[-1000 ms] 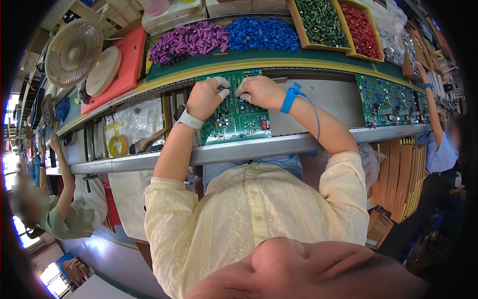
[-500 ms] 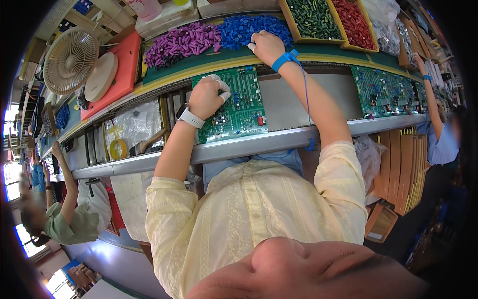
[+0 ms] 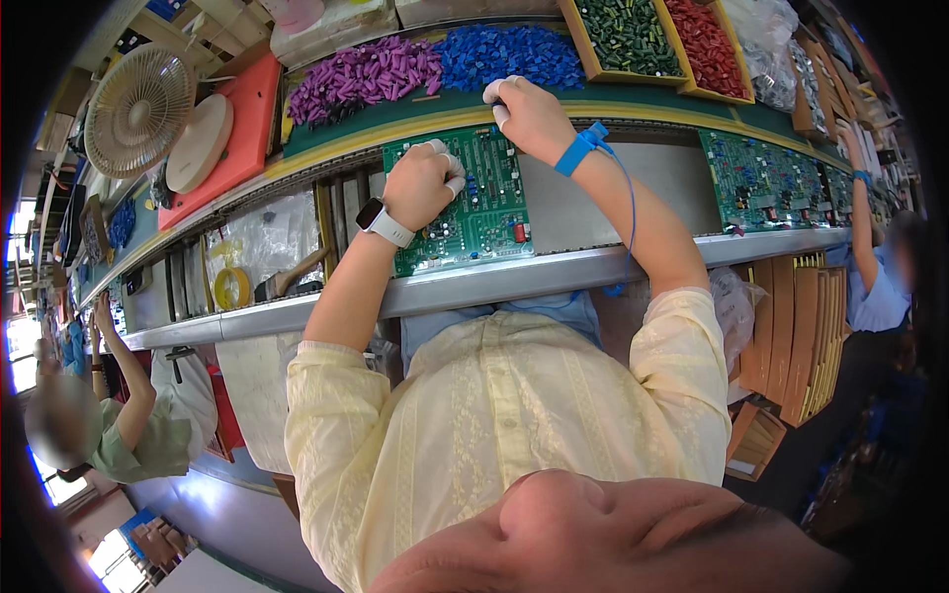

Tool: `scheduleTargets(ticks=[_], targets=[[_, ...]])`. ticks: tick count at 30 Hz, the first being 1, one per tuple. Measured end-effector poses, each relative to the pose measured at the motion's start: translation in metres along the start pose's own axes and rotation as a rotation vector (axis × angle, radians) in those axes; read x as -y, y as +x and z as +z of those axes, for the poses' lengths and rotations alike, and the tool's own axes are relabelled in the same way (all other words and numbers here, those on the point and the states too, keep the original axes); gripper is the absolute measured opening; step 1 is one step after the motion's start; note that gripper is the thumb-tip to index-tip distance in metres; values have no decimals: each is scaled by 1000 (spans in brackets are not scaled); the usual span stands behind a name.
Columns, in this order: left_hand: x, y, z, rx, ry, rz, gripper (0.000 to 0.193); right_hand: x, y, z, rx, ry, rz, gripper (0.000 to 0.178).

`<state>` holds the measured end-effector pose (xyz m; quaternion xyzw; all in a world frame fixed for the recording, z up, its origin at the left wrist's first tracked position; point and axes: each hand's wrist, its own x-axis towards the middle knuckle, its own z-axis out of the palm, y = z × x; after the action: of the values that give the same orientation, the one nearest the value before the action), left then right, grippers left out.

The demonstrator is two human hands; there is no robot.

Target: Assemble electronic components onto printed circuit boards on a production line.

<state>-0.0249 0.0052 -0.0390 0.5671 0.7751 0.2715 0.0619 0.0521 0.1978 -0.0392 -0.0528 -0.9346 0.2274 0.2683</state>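
Note:
A green circuit board with small mounted parts, one of them red, lies in the track along the bench edge. Over its left half is my left hand, fingers curled and tips in white finger cots; whatever they hold is hidden. My right hand, also in finger cots and wearing a blue corded wrist strap, is just beyond the board's far edge. Its thumb and forefinger pinch a small blue component. Loose blue components are heaped beyond that hand, beside a heap of purple ones.
Yellow trays hold green components and red components. More populated boards sit farther right on the track. A fan, a tape roll and a brush are on the left. Other people work on both sides.
My right hand has drawn back from the blue heap toward the board, now pinching a small blue component. My left hand has shifted slightly right over the board, still curled.

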Motion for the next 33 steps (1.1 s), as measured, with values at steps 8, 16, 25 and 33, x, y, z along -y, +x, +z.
scheduleTargets(ticks=[8, 16, 25, 33], targets=[[-1, -1, 8, 11, -26, -40, 8, 12, -5, 1, 156, 53, 43, 13], [26, -1, -19, -153, -308, -182, 20, 32, -8, -8, 414, 152, -36, 18], [44, 1, -21, -346, -342, -351, 21, 26, -7, 14, 603, 164, -37, 18], [47, 3, -34, -421, -257, -443, 20, 26, -8, 17, 584, 135, -74, 16]])
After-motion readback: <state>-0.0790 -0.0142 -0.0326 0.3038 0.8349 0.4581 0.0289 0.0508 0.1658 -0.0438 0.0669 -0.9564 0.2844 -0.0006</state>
